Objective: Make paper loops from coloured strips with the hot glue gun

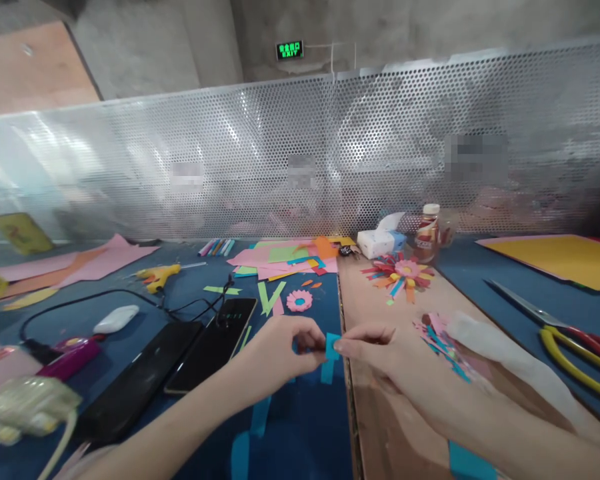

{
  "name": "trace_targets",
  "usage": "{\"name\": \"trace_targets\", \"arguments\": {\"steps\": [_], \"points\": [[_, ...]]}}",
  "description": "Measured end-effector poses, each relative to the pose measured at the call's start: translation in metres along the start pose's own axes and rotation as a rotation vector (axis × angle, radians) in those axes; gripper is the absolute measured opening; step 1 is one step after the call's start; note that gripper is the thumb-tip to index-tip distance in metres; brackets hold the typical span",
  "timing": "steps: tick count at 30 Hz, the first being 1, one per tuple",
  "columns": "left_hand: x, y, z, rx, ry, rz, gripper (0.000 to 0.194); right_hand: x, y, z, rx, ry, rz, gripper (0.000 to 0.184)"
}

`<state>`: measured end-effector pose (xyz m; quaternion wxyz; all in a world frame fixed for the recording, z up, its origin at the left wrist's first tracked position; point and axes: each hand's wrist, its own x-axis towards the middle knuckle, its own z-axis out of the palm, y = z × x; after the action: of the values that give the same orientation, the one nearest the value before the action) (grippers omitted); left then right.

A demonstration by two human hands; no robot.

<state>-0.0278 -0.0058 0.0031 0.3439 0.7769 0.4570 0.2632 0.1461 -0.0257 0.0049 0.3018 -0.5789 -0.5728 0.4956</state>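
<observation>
"Blue paper strip (333, 345): position, axis?"
"Between the hands, over the blue table (310, 433); long axis near-upright in view."
"Fingers?"
"Left hand (286, 347) and right hand (387, 353) pinch opposite edges. Flat, matte, rectangular. Beyond lies a scalloped pink paper flower (299, 301)."

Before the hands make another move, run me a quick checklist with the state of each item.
1. Blue paper piece held: ok, at the fingertips of the left hand and right hand.
2. Glue on that piece: cannot tell.
3. Scissors clear of both hands: ok, lying off to the right.
4. Glue gun clear of both hands: ok, on the left, beyond the phones.
5. Glue gun hot or cold: cannot tell.
6. Pink flower with blue centre clear of the fingers: ok, lying beyond the hands.
</observation>
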Motion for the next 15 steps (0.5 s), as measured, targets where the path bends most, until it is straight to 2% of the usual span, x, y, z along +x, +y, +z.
{"name": "trace_targets", "arguments": {"steps": [4, 9, 13, 15], "points": [[-0.001, -0.006, -0.002, 0.032, -0.077, -0.040, 0.006, -0.001, 0.006, 0.007, -0.116, -0.018, 0.050, 0.020], [-0.004, -0.013, 0.000, 0.115, -0.112, -0.033, 0.010, 0.004, 0.021, 0.016, -0.198, -0.040, -0.167, 0.019], [-0.005, -0.015, 0.002, 0.175, -0.120, -0.039, 0.012, 0.005, 0.027, 0.021, -0.179, -0.033, -0.198, 0.015], [-0.005, -0.016, 0.004, 0.219, -0.107, -0.028, 0.011, 0.005, 0.027, 0.024, -0.240, -0.012, -0.223, 0.015]]}}
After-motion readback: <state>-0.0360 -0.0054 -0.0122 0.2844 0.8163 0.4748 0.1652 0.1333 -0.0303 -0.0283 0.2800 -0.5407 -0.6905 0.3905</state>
